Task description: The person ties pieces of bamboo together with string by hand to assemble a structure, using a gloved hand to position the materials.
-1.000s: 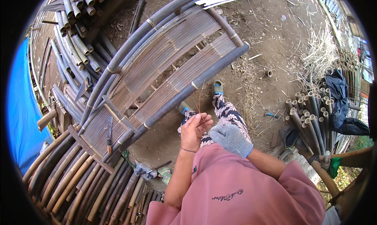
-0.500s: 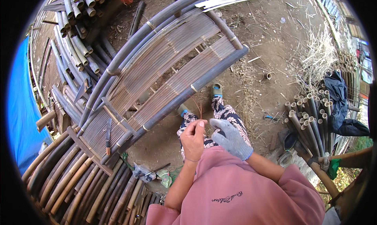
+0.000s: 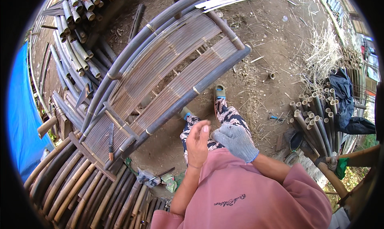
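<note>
Hands meet at the lap, bare left hand (image 3: 198,143) loosely curled and grey-gloved right hand (image 3: 236,141) cupped, contents indiscernible; risk: ungloved fingers could catch splinters from the curved grey-brown slatted bamboo frame (image 3: 160,73) lying just ahead on the dirt ground (image 3: 272,41).
</note>
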Demonstrator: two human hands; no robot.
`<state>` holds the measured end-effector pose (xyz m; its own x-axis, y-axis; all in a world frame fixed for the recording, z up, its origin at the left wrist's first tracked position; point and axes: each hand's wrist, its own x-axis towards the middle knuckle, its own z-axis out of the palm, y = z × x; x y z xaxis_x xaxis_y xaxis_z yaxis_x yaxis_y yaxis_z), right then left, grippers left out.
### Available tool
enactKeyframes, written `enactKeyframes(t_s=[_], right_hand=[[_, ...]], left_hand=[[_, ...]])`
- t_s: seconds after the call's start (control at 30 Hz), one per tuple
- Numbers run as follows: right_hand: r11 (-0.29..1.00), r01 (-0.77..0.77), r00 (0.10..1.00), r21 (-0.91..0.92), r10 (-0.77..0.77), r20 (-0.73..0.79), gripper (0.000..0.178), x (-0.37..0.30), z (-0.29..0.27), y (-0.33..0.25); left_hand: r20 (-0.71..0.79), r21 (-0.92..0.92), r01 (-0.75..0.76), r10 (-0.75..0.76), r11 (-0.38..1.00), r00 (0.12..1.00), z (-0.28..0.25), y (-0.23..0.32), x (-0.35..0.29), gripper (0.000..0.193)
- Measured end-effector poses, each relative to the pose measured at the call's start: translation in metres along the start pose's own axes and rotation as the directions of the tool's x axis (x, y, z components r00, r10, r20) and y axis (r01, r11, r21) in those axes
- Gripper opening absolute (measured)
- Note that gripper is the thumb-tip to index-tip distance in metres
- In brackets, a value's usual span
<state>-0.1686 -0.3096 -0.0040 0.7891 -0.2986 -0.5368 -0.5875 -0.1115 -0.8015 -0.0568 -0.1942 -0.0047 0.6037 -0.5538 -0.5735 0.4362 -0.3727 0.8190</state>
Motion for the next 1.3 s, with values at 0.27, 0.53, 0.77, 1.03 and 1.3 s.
enactKeyframes(t_s=[0.27,0.53,0.77,1.03,1.3], right_hand=[[0.987,0.131,0.988,-0.095,-0.138,-0.069,0.021,-0.018,0.016,0.007],[0.963,0.188,0.981,-0.193,-0.175,0.081,0.022,-0.034,0.026,0.027],[0.903,0.257,0.965,-0.345,-0.221,0.140,0.027,-0.048,0.028,0.064],[0.886,0.222,0.975,-0.406,-0.213,0.068,0.020,-0.053,0.006,0.063],[0.878,0.288,0.937,-0.381,-0.341,-0.078,0.013,-0.005,-0.018,0.003]], left_hand=[[0.144,-0.365,0.278,-0.241,0.889,0.960,0.013,0.027,0.024,0.031],[-0.010,-0.499,0.217,-0.256,0.839,0.967,0.004,0.032,0.048,0.027],[-0.076,-0.680,0.116,-0.227,0.724,0.971,-0.012,0.040,0.065,0.026],[-0.211,-0.641,-0.050,-0.113,0.766,0.971,-0.060,0.069,0.093,0.026],[-0.106,-0.264,0.107,-0.139,0.959,0.985,-0.022,0.057,0.054,0.033]])
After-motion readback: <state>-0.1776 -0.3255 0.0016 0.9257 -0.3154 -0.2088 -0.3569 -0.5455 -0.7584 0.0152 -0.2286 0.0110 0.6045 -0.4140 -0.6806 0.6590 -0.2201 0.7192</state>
